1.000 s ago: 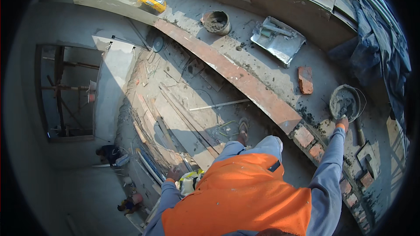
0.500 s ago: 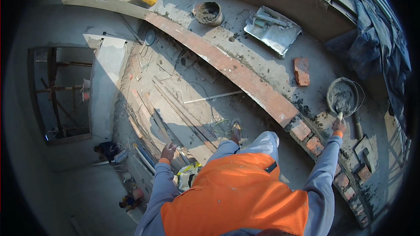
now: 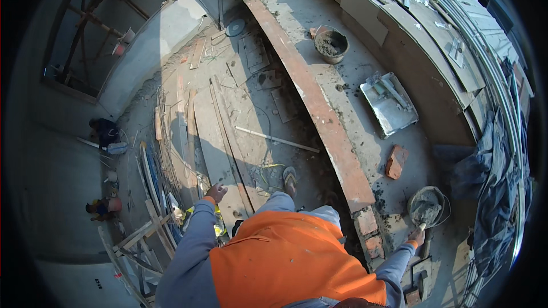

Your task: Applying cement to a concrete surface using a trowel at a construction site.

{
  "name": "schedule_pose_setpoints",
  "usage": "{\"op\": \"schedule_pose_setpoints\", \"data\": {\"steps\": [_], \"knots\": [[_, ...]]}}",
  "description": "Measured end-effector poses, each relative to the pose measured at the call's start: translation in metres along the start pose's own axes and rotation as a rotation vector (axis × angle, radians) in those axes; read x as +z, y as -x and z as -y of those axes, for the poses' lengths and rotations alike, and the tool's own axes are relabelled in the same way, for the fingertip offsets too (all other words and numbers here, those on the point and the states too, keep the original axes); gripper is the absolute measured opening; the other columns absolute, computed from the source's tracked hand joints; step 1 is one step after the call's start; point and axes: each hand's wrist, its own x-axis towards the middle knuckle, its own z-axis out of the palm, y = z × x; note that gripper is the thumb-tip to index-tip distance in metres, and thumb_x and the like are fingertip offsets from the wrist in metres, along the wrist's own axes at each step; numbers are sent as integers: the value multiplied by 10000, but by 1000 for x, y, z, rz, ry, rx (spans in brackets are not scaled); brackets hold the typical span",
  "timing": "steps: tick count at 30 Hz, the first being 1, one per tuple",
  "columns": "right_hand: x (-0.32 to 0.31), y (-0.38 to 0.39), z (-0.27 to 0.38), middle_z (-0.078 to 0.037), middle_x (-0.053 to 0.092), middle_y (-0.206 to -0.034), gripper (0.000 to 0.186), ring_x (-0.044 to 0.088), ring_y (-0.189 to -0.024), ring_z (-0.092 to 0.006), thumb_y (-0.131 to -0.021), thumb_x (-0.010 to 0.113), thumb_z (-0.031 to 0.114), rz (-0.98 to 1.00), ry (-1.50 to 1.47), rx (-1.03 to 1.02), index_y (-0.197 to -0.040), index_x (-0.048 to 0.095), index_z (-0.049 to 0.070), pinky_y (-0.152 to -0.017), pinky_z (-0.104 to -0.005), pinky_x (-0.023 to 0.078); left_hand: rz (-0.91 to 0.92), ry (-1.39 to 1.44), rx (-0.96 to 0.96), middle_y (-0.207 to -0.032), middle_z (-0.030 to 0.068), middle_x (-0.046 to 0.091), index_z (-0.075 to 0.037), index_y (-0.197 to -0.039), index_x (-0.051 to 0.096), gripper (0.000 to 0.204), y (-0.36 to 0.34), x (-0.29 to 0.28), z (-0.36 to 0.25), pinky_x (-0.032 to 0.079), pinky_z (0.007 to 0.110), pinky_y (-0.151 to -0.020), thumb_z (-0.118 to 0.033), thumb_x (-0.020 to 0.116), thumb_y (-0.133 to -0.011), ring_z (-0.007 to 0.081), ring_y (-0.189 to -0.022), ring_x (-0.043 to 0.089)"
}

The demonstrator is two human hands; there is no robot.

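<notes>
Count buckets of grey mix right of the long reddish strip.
2. Far bucket: up-left of the metal tray in the picture. Near bucket: just ahead of the right hand. Any behind the blue sheeting would be hidden.

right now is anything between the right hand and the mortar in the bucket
Nothing visible blocks it. The right hand grips a pale handle at the near rim of the bucket, pointing toward the gray mortar. The broken brick lies beyond and to the left, off that line.
</notes>
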Motion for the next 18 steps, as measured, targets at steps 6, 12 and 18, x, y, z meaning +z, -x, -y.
{"op": "schedule_pose_setpoints", "data": {"steps": [6, 12, 18], "knots": [[-6, 18, 9, -62, 588, -716, 341, 547, -544, -163, -859, 604, 266, 67, -165, -40, -1126, 620, 54, -443, -297, 432, -6, 95, -47, -1273, 210, 592, -23, -1354, 489, 592, -29, 8, 40, 460, 400, -972, -410, 586, -916, 335, -1139, 593], [25, 93, 44, -54, 551, -692, 387, 536, -535, -168, -861, 614, 228, 157, -162, -54, -1213, 576, 72, -420, -282, 422, 32, 218, -156, -1281, 200, 590, -6, -1336, 505, 575, -77, -2, 81, 440, 403, -1004, -385, 595, -912, 326, -1176, 571], [102, 179, 96, -33, 555, -704, 292, 512, -514, -123, -869, 548, 203, 303, -121, -125, -1125, 607, 75, -411, -256, 412, -8, 422, -141, -1274, 211, 591, -3, -1343, 503, 570, -144, -22, 103, 454, 403, -984, -389, 564, -927, 320, -1154, 587]]}}
